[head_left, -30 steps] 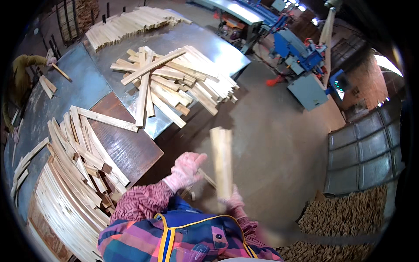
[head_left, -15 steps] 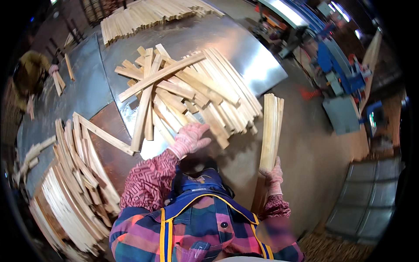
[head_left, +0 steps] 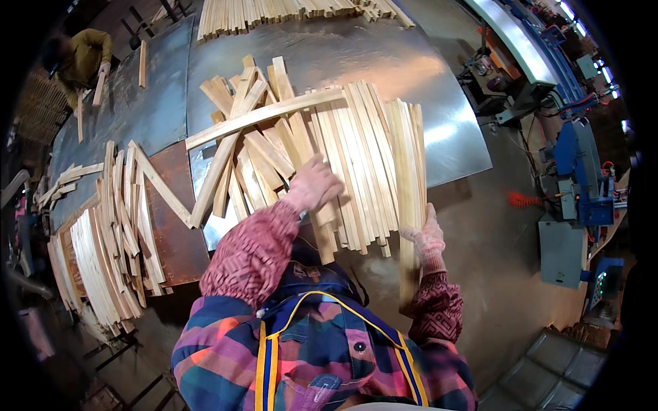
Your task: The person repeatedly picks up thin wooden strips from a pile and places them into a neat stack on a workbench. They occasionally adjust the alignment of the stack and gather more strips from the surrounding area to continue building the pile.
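Observation:
My right hand [head_left: 426, 240], in a pale pink glove, is closed round the lower part of a bundle of wooden strips [head_left: 410, 151]. The bundle stands lengthwise at the right side of the pile. My left hand [head_left: 315, 186], gloved too, lies over the pile with bent fingers around a wooden strip [head_left: 323, 233], whose near end sticks out below the palm. Its fingertips are partly hidden. Between my hands, many strips [head_left: 360, 164] lie side by side. To the left, loose strips [head_left: 247, 147] cross each other, with one long strip [head_left: 267, 115] slanting over the top.
The metal table [head_left: 452, 130] bears another row of strips [head_left: 274, 17] at its far edge. A stack of strips [head_left: 103, 260] sits at the left. Across the table, a person [head_left: 86, 61] handles strips. Blue machinery [head_left: 572, 157] stands at the right.
My right hand has brought its bundle against the right side of the pile. My left hand has moved farther over the strips, its fingers now bent. Some slanting strips have shifted.

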`<control>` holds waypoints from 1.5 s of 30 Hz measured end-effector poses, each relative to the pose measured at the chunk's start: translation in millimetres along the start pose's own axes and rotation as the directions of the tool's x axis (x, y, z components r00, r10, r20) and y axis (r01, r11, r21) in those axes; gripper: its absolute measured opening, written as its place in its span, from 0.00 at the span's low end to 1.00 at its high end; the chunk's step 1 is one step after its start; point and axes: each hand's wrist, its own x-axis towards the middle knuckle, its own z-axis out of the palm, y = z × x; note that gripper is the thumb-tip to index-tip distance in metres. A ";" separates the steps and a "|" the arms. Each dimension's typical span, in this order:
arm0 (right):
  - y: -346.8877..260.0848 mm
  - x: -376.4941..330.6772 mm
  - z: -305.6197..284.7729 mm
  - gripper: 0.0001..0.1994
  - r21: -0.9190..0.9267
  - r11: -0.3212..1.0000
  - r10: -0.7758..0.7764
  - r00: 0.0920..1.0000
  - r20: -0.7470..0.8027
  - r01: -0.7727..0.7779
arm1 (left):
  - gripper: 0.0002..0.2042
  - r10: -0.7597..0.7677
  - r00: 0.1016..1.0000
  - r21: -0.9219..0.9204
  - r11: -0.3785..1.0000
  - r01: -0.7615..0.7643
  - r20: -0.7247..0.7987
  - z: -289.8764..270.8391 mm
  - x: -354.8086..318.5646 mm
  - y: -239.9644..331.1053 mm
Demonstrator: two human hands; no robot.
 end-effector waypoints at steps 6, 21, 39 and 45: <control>-79.5 51.9 9.4 0.55 -0.133 0.991 -0.014 0.999 0.031 0.018 | 0.19 -0.501 0.864 -0.042 0.865 0.499 -0.050 46.7 -109.0 13.4; -189.3 59.6 135.7 0.52 -0.690 0.719 -0.254 0.955 -0.156 0.078 | 0.10 -0.708 0.534 -0.117 0.646 0.755 -0.462 -4.5 -208.1 -177.9; -286.7 47.7 264.4 0.43 -0.485 0.871 -0.133 0.988 -0.081 0.078 | 0.42 -0.898 0.332 -0.170 0.294 0.941 0.288 7.2 -215.0 -174.2; -321.9 31.2 243.1 0.44 -0.308 0.950 0.089 0.987 0.132 -0.044 | 0.44 -0.855 0.220 -0.259 0.105 0.960 0.469 21.2 -223.8 -183.0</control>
